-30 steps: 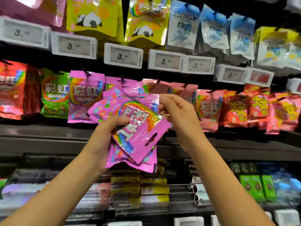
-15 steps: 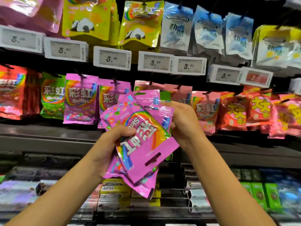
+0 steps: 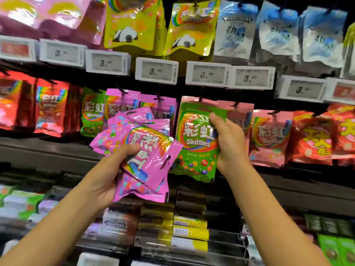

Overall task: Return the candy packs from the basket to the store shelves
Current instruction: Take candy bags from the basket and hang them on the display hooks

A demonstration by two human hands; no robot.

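- The left hand (image 3: 107, 169) grips a fanned stack of purple Skittles packs (image 3: 143, 150), thumb pressed over the top pack's face and fingers curled underneath.
- The right hand (image 3: 226, 143) holds one green Skittles pack (image 3: 196, 139) upright by its right edge, thumb on the front, in front of the pink packs (image 3: 269, 135) hanging on the middle row of the shelf.
- Green packs (image 3: 92, 112) of the same kind hang toward the left end of that row, so that is probably its proper hook; motion blur makes the match uncertain.
- The packs look light, soft and crinkly, with glossy film that could slide within the stack.
- Best held near the top seal, keeping the hang slot clear for the peg.
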